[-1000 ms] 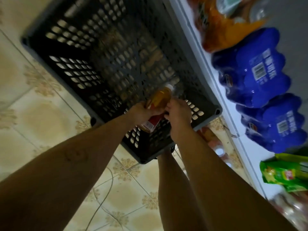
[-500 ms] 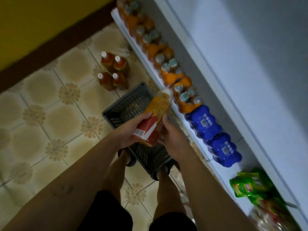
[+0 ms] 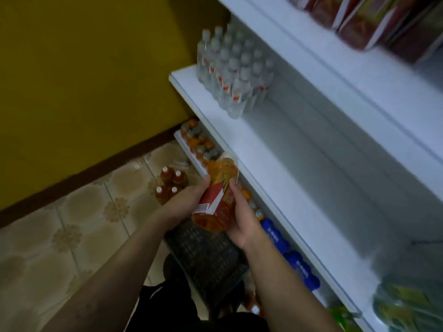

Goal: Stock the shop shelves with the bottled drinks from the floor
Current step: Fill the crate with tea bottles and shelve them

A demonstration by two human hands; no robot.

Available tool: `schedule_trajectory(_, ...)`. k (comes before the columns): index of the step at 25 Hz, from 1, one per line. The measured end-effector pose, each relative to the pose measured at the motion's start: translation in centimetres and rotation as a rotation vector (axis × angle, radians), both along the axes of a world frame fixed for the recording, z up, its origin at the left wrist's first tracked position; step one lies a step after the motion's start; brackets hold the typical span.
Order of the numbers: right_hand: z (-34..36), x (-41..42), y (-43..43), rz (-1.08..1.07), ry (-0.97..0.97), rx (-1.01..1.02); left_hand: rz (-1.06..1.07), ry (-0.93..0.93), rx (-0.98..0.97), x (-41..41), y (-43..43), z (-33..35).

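An orange drink bottle [image 3: 219, 192] with a red label and white cap is held tilted in front of me, cap pointing up toward the shelves. My left hand [image 3: 189, 200] grips its left side and my right hand [image 3: 242, 216] grips its right side. The bottle hangs just left of the white middle shelf [image 3: 299, 178], whose near stretch is bare. Several more orange bottles [image 3: 170, 185] stand on the tiled floor near the wall.
A black plastic basket [image 3: 206, 257] sits on the floor below my hands. Clear water bottles [image 3: 235, 70] fill the shelf's far end. Orange bottles [image 3: 199, 142] and blue packs [image 3: 287, 255] line the bottom shelf. Red packs [image 3: 374, 20] sit on the top shelf.
Both hands lifted the orange bottle out of the basket and up to the level of the middle shelf. My view rose from the basket to the shelves.
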State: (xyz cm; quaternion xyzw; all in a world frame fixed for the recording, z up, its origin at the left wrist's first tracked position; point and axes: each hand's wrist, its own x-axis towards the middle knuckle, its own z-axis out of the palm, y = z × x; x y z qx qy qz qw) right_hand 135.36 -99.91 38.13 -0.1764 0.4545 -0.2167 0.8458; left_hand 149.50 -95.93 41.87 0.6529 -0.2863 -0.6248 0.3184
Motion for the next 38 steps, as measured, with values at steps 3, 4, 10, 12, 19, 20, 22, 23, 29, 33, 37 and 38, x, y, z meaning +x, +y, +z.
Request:
schedule_trajectory(3, 3.0, 1.2, -0.6, -0.033, -0.032, -0.056, 0.016, -0.216, -0.087, -0.5, 0.1, 2.6)
schedule_trajectory(4, 4.0, 1.4, -0.7, -0.026, -0.018, -0.098, 0.061, -0.256, -0.124, -0.7, 0.2, 3.5)
schedule_trajectory(10, 10.4, 2.0, -1.8, -0.096, 0.047, -0.324, 0.166, -0.089, -0.268, -1.6, 0.0, 8.7)
schedule_trajectory(12, 12.2, 2.4, -2.5, -0.076, 0.039, -0.414, 0.178, -0.068, -0.331, -1.5, -0.3, 10.3)
schedule_trajectory(19, 18.3, 2.9, -3.4, -0.046, 0.064, -0.767, 0.25, 0.019, -0.59, -0.8, -1.4, 14.8)
schedule_trajectory(20, 19.5, 2.6, -3.4, -0.036, 0.065, -0.812, 0.253, 0.025, -0.619, -0.9, -1.7, 15.3)
schedule_trajectory(22, 21.3, 1.6, -3.6, -0.032, 0.082, -0.902, 0.251, 0.029, -0.673, -1.3, -2.4, 16.3)
schedule_trajectory(23, 22.0, 1.1, -3.8, -0.033, 0.1, -0.95, 0.249, 0.03, -0.704, -1.5, -2.9, 16.7)
schedule_trajectory(29, 25.5, -4.4, -5.5, 0.048, 0.311, -1.129, 0.223, 0.011, -0.776, -5.3, -6.1, 18.8)
schedule_trajectory(33, 27.4, -10.2, -7.2, 0.183, 0.484, -1.12, 0.124, 0.042, -0.793, -9.4, -8.8, 19.2)
schedule_trajectory(37, 27.3, -14.8, -9.0, 0.204, 0.662, -1.195, -0.014, 0.12, -0.783, -13.3, -12.0, 19.2)
schedule_trajectory(38, 27.1, -15.5, -9.3, 0.17, 0.699, -1.218, -0.058, 0.106, -0.79, -14.1, -12.8, 19.2)
